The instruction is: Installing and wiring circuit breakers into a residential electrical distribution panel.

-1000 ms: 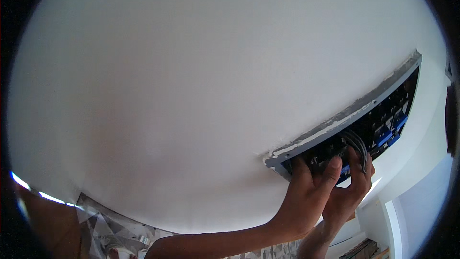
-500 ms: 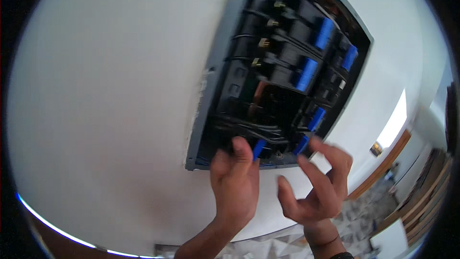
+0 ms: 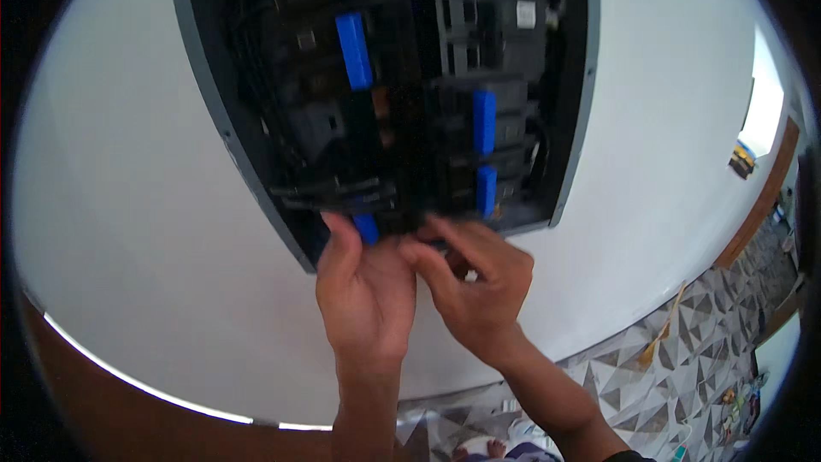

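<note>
The left hand [image 3: 368, 295], palm up, and the right hand [image 3: 479, 287], fingers bent toward it, work at the bottom of a grey-rimmed electrical box [image 3: 590, 77]; whether either grips anything, I cannot tell. Blue blocks [image 3: 353, 51] and black cables [image 3: 342, 198] fill the dark interior. White wall [image 3: 128, 162] surrounds it; triangle-patterned floor [image 3: 633, 376] shows lower right.

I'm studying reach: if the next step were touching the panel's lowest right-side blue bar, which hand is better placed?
Probably the right hand: most of it lies below that right-side blue bar, at the electrical panel's lower edge. The left hand is farther away, near another blue bar.
</note>
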`<action>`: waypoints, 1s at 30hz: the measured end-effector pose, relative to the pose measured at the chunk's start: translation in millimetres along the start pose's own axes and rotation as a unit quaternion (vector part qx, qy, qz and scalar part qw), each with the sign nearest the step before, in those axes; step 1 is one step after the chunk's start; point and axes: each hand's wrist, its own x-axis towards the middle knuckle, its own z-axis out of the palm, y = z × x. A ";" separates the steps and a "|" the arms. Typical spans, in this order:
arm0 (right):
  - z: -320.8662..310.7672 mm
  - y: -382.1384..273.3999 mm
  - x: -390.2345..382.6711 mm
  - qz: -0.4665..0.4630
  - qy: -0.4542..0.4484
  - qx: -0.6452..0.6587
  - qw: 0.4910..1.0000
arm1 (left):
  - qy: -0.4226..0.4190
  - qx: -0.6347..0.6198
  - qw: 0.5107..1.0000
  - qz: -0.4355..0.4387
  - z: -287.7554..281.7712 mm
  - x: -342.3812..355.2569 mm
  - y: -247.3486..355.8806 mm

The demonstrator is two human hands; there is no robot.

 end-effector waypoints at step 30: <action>-23.4 -74.2 -15.8 -0.155 0.137 -0.006 0.978 | -0.088 0.844 0.191 0.494 84.1 -53.1 65.3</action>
